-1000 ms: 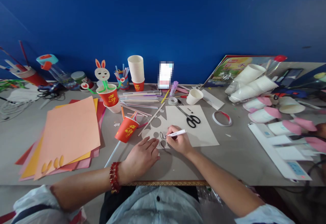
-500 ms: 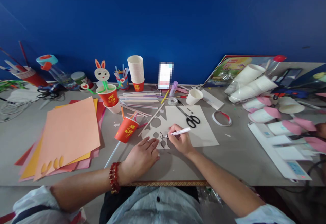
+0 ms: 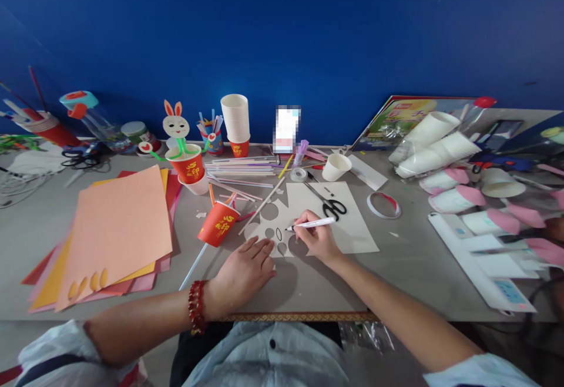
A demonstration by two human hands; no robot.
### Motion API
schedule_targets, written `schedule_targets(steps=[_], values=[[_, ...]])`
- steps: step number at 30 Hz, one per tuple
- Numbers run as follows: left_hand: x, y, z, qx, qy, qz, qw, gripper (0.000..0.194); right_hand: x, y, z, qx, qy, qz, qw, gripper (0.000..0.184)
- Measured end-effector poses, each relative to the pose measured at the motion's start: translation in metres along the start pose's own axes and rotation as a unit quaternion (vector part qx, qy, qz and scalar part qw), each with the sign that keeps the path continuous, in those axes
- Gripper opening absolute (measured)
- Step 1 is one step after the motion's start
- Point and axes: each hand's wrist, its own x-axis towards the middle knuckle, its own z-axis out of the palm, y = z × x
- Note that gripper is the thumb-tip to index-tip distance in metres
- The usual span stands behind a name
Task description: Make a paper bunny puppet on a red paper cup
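A white marker pen (image 3: 314, 224) is gripped in my right hand (image 3: 320, 240), its dark tip pointing left just over a white paper (image 3: 269, 224) with round holes cut in it. A small black oval outline (image 3: 278, 234) is drawn on that paper between the holes. My left hand (image 3: 249, 265) lies flat, fingers extended, on the paper's left edge and the desk. Right behind my right hand, black-handled scissors (image 3: 332, 207) rest on the white sheet. Left of the paper, a red paper cup (image 3: 218, 223) with straws leans tilted on the desk.
Stacked coloured paper (image 3: 123, 222) covers the left. A rabbit-faced cup (image 3: 185, 164), a tall cup stack (image 3: 235, 117) and many straws (image 3: 242, 170) stand or lie behind. A tape ring (image 3: 384, 205), bagged cups (image 3: 436, 146) and a white power strip (image 3: 480, 263) occupy the right.
My right hand has drawn back slightly to the right with the marker pen, so the tip has left the oval outline. My left hand stays in place.
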Motion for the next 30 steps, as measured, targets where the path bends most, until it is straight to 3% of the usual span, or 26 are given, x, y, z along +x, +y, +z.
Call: schedule_targets(steps=[3, 10, 30], values=[[0.0, -0.0001, 0.0003, -0.002, -0.001, 0.003, 1.0, 0.018, -0.0016, 0.0011, 0.0034, -0.044, 0.028, -0.011, 0.999, 0.013], [-0.0017, 0.0004, 0.0053, 0.006, 0.007, -0.001, 1.0, 0.019, -0.0028, 0.0009, 0.0057, -0.102, 0.021, -0.036, 0.994, 0.011], [-0.0009, 0.0008, 0.004, 0.011, -0.005, 0.002, 1.0, 0.022, -0.0025, -0.0012, 0.0063, -0.124, 0.02, -0.031, 0.992, 0.012]])
